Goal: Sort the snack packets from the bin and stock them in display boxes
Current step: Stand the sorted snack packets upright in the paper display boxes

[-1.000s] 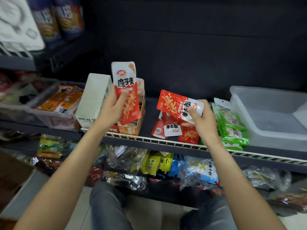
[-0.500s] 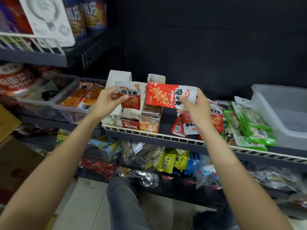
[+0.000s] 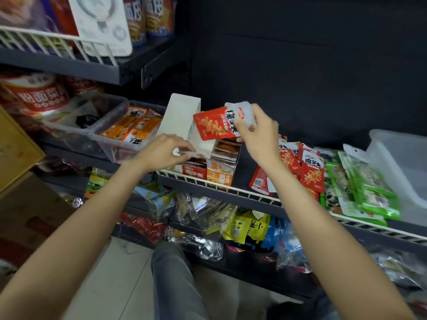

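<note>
1. Right hand — fingers clamped on a red-and-white snack packet, held just above the open display boxes on the wire-edged shelf.
2. Left hand — fingers pinch a packet edge at the mouth of the left box, apparently seating it.
3. Step in hand, as judged: file the red packet into the red-fronted box. Advice — turn it upright to match the rows already standing, slide it in edge-first, let the left hand steady the row.
4. Loose red packets and green packets lie to the right, unsorted, beside a clear plastic bin.
5. Writing: packets read 魔芋爽; tub at upper left reads 粉面菜; smaller print unreadable.
</note>
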